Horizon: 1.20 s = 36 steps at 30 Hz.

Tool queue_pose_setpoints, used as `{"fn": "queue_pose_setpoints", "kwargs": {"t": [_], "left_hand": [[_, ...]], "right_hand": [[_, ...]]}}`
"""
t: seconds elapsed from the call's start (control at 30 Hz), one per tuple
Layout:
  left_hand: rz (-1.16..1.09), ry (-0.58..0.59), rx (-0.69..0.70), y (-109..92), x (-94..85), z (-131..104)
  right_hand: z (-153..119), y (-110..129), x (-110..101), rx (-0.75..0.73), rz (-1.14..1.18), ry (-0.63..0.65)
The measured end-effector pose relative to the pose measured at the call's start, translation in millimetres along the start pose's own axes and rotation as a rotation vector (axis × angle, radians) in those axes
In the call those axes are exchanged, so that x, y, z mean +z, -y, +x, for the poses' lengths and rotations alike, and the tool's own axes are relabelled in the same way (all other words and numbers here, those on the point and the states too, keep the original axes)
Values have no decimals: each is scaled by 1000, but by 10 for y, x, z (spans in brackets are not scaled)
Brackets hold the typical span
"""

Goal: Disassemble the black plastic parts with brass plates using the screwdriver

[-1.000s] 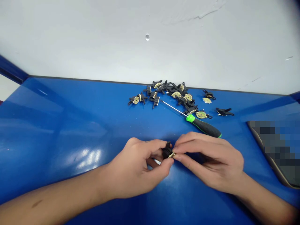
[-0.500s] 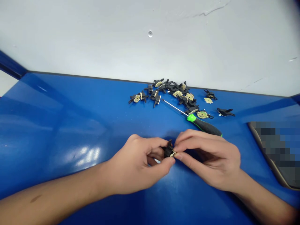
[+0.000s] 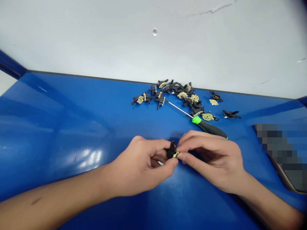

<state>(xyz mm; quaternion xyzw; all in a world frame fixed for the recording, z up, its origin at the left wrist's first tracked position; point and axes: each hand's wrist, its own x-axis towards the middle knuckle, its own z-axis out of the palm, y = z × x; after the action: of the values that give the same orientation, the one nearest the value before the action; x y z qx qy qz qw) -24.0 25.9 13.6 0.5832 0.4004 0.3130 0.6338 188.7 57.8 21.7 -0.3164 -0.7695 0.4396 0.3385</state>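
Between the thumb and fingers of my left hand [image 3: 141, 166] is a small black plastic part [image 3: 171, 150] with a prong pointing up. A pale brass-coloured metal plate [image 3: 176, 154] shows along its right side. The thumb and forefinger of my right hand [image 3: 213, 156] pinch at the edge of that plate; its outer end is hidden by the fingertips. Both hands are closed and meet over the blue table [image 3: 115, 127].
A screwdriver [image 3: 209, 127] with a black and green handle lies just beyond my right hand. Behind it are several similar black parts [image 3: 160, 99] with brass plates, and a loose plate [image 3: 213, 102]. At right lies a dark, blurred-out device [image 3: 285, 179]. A white wall [image 3: 96, 38] rises behind.
My right hand has shifted slightly left, its fingertips closer in against the black part. My left hand keeps its grip, and the part has turned a little.
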Motion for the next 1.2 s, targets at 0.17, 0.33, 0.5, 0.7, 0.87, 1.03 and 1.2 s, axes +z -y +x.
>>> {"fn": "queue_pose_setpoints", "kwargs": {"t": [0.17,0.33,0.5,0.7,0.87,1.03,1.2], "left_hand": [[-27,-3,-6,-29,-9,1],[-109,-34,-98,-30,6,-6],[-305,-103,-196,-17,-2,27],[-541,-203,-251,-63,-129,124],[-493,-281,-248,-127,-233,173],[-207,-387,-212,-145,-347,203],[-127,-411,-203,-106,-426,242]], "right_hand": [[48,32,53,252,323,-6],[68,46,100,320,436,2],[49,58,-98,14,-194,-103],[78,-113,-588,-32,-1069,-112],[67,-310,-624,19,-1127,13],[100,-165,-601,-16,-1010,-11],[22,24,-656,-149,-709,-126]]}}
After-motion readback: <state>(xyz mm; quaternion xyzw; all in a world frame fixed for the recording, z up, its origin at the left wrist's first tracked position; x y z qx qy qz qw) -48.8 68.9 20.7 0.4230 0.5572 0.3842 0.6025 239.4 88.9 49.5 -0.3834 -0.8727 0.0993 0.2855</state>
